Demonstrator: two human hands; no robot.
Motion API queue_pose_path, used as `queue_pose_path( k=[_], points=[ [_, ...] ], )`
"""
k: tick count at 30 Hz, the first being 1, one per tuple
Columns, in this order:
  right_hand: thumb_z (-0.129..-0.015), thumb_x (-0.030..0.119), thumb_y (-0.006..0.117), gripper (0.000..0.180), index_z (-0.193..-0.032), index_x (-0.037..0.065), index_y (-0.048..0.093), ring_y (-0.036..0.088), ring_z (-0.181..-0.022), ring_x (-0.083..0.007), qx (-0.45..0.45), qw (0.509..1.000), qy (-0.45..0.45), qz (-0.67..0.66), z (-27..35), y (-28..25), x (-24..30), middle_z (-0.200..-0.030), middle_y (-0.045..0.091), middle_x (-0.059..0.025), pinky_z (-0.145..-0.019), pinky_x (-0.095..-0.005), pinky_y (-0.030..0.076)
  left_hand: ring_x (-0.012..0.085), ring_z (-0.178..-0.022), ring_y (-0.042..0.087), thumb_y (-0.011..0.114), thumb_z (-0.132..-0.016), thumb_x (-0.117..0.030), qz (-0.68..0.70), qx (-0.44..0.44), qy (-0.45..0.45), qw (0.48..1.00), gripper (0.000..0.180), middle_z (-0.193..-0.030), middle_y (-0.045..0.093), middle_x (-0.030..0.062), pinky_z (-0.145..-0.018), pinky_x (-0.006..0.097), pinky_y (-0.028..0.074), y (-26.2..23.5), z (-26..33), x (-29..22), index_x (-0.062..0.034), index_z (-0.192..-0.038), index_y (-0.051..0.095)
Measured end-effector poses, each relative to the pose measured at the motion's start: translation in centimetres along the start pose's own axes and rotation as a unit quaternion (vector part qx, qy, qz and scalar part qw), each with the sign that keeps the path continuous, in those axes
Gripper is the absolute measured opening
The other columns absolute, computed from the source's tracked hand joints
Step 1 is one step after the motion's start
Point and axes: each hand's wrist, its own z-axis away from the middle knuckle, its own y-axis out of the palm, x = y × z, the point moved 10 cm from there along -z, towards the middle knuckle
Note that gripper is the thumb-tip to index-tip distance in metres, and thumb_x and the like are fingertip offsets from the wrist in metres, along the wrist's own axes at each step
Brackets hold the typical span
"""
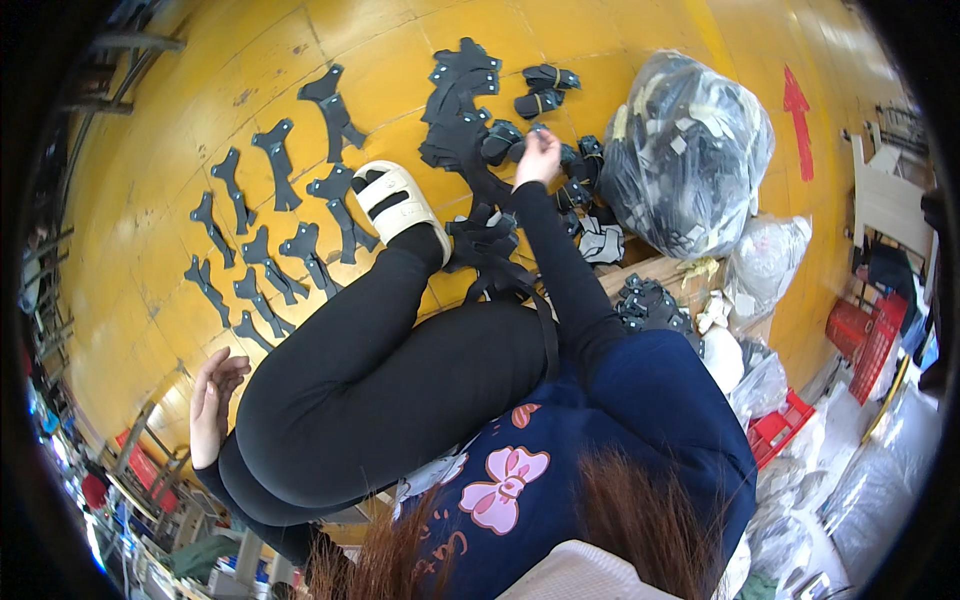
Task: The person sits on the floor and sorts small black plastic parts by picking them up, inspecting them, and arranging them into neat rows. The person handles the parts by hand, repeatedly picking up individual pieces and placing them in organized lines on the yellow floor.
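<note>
My right hand (538,158) reaches out over bundles of black fabric pieces, its fingertips pinched together. What is between them is too small to make out; a rolled black bundle (500,142) lies right beside the fingers. Black strap-like cut pieces (458,135) are heaped in an overlapping row to its left. My left hand (214,392) hangs beside my knee with fingers loosely curled and apart, holding nothing. Several small stacks of forked black pieces (275,165) are spread in rows on the yellow floor (150,240) ahead of it.
A large clear bag (690,150) stuffed with dark pieces stands to the right, a smaller bag (768,262) nearer. Beside my right arm sits a cardboard box (670,278) with dark bundles. My sandaled foot (402,210) rests between the stacks. Red crates (780,428) stand at right.
</note>
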Motion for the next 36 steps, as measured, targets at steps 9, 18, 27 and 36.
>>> queue_pose_path(
  k=[9, 18, 27, 36],
  points=[
    [-0.067, 0.036, 0.081, 0.084, -0.127, -0.003, 0.037, 0.058, -0.107, -0.0348, 0.013, 0.943, 0.145, 0.300, -7.3, 2.9, 0.4, -0.116, 0.058, -0.0253, -0.093, -0.0405, 0.044, 0.0207, -0.112, 0.051, 0.043, -0.097, -0.040, -0.002, -0.006, -0.004, 1.000, 0.055, -0.119, 0.055, 0.0131, -0.099, 0.033, 0.035, 0.1, 0.4, -0.8, 0.0007, -0.133, 0.041],
    [-0.072, 0.025, 0.078, 0.033, -0.081, -0.004, 0.066, 0.063, -0.068, -0.0246, 0.045, 0.998, 0.023, 0.038, -5.3, 1.5, 1.5, -0.076, 0.068, -0.0146, -0.068, -0.0370, 0.047, 0.0205, -0.113, 0.050, 0.042, -0.097, -0.041, 0.017, 0.010, -0.020, 1.000, 0.055, -0.121, 0.055, 0.0131, -0.099, 0.032, 0.035, 0.5, -0.4, 1.2, 0.0005, -0.134, 0.041],
    [-0.083, 0.016, 0.069, 0.020, -0.082, -0.003, 0.062, 0.055, -0.056, -0.0136, 0.012, 0.985, 0.168, -0.038, -7.1, -1.5, -2.8, -0.071, 0.062, -0.0075, -0.050, -0.0277, 0.040, 0.0227, -0.115, 0.051, 0.042, -0.097, -0.041, 0.044, 0.017, -0.049, 0.998, 0.056, -0.121, 0.054, 0.0141, -0.100, 0.034, 0.035, 0.7, -1.7, 4.3, 0.0011, -0.135, 0.040],
    [-0.085, 0.009, 0.065, 0.021, -0.096, -0.008, 0.060, 0.057, -0.053, -0.0159, 0.026, 0.962, 0.268, -0.053, -7.6, -1.4, -4.3, -0.073, 0.063, -0.0110, -0.046, -0.0284, 0.043, 0.0240, -0.116, 0.050, 0.043, -0.097, -0.041, 0.071, -0.004, -0.062, 0.996, 0.059, -0.122, 0.053, 0.0157, -0.101, 0.034, 0.034, 0.9, -1.5, 5.0, 0.0032, -0.135, 0.037]
  ],
)
